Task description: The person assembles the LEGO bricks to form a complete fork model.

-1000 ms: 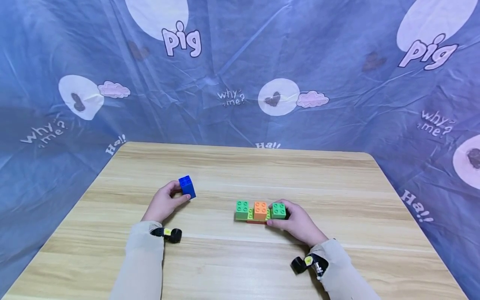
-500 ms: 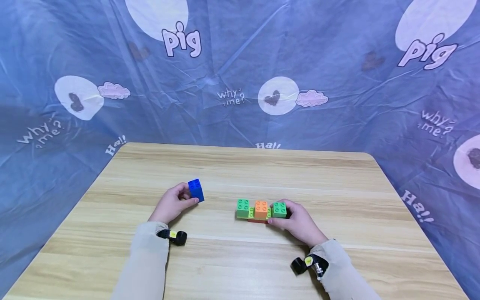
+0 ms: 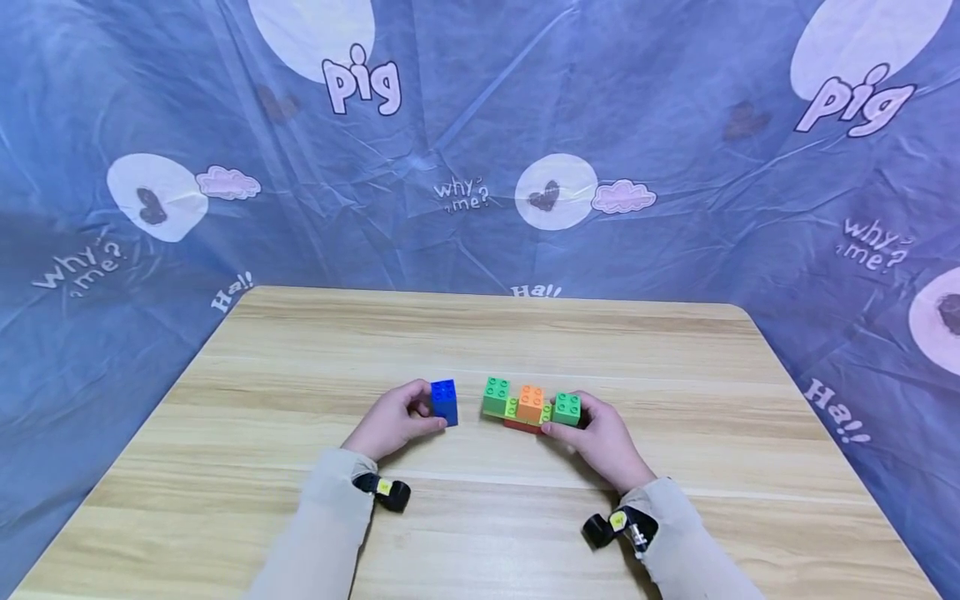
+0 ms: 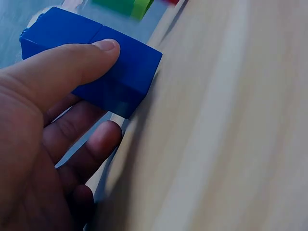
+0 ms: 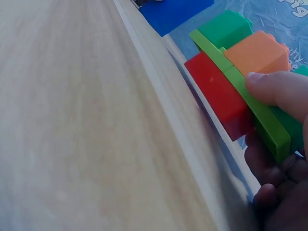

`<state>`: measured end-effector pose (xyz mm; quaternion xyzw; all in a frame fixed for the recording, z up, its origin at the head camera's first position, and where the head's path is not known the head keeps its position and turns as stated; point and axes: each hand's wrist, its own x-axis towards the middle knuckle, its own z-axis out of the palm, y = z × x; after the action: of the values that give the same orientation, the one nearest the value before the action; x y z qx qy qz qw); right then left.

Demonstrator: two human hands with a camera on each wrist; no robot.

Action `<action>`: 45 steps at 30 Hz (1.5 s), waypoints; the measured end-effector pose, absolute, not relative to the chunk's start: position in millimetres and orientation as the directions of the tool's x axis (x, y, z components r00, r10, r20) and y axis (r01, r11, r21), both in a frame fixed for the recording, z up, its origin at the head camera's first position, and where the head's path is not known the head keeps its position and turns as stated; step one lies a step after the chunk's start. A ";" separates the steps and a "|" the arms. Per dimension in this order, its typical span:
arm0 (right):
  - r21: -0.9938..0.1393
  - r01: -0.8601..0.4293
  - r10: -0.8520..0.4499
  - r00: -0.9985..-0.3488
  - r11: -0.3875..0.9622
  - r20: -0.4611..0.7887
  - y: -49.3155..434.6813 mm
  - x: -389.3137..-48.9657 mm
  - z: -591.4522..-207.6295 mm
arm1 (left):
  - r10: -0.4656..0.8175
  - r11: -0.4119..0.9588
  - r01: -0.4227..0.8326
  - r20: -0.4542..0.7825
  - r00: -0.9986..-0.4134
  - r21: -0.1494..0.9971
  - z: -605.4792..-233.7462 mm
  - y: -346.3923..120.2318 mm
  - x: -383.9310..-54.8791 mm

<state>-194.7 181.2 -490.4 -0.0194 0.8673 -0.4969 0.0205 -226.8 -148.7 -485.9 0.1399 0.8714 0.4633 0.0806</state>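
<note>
My left hand [image 3: 400, 421] pinches a stack of two blue toy bricks [image 3: 445, 402] between thumb and fingers. A seam crosses the blue stack [image 4: 134, 60] in the left wrist view, and its studs point up. To its right, across a small gap, my right hand [image 3: 603, 437] grips the right end of a brick assembly [image 3: 531, 404]. A red brick [image 5: 219, 96] forms its bottom, under a long lime-green plate [image 5: 264, 118]. On the plate sit a green brick [image 3: 496, 395], an orange brick [image 3: 530, 403] and another green brick [image 3: 567, 408].
Both hands work over a light wooden table [image 3: 480, 533]. A blue printed cloth [image 3: 465, 108] hangs behind the table's far edge and along its sides. Each sleeve bears a small black wrist camera, one [image 3: 392, 496] on the left and one [image 3: 598, 531] on the right.
My left hand has carried the blue stack rightward and nearer, close to the brick assembly. The assembly has shifted slightly right and away and turned a little, still in my right hand.
</note>
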 end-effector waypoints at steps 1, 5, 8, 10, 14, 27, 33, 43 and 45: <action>-0.865 -0.009 -0.046 -0.999 0.503 -0.016 181.1 -195.1 -490.3 | 0.337 0.527 0.179 -0.011 -0.941 0.831 -485.6 -144.2 -225.7; -0.871 0.004 -0.031 -0.999 0.492 -0.023 180.5 -196.2 -490.0 | 0.418 0.503 0.214 -0.019 -0.908 0.837 -484.1 -126.5 -221.3; -0.872 0.007 -0.029 -0.999 0.490 -0.024 179.9 -197.1 -490.1 | 0.470 0.487 0.241 -0.019 -0.882 0.840 -483.7 -114.7 -217.1; -0.871 0.008 -0.028 -0.999 0.491 -0.025 179.5 -197.5 -490.0 | 0.495 0.479 0.254 -0.019 -0.869 0.841 -483.7 -107.6 -214.0; -0.870 0.006 -0.030 -0.999 0.492 -0.024 178.5 -197.6 -489.3 | 0.543 0.466 0.275 -0.027 -0.839 0.841 -482.9 -93.8 -206.9; -0.861 -0.004 -0.034 -0.999 0.509 -0.015 177.7 -197.4 -489.3 | 0.590 0.506 0.303 -0.068 -0.804 0.808 -481.8 -71.9 -195.6; -0.858 -0.008 -0.041 -0.999 0.513 -0.015 179.0 -197.9 -489.8 | 0.598 0.507 0.251 -0.126 -0.792 0.825 -477.6 -80.4 -200.9; -0.890 0.014 -0.040 -0.999 0.457 -0.036 181.1 -197.4 -484.9 | 0.486 0.531 0.248 -0.051 -0.873 0.811 -474.4 -110.2 -211.9; -0.892 0.002 -0.048 -0.998 0.452 -0.027 182.6 -196.4 -483.0 | 0.448 0.524 0.240 -0.025 -0.894 0.818 -473.7 -110.4 -212.4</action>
<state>-196.4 182.6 -483.0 -0.0135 0.8518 -0.5231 0.0243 -212.4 -110.4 -473.7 0.1987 0.8650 0.4458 0.1166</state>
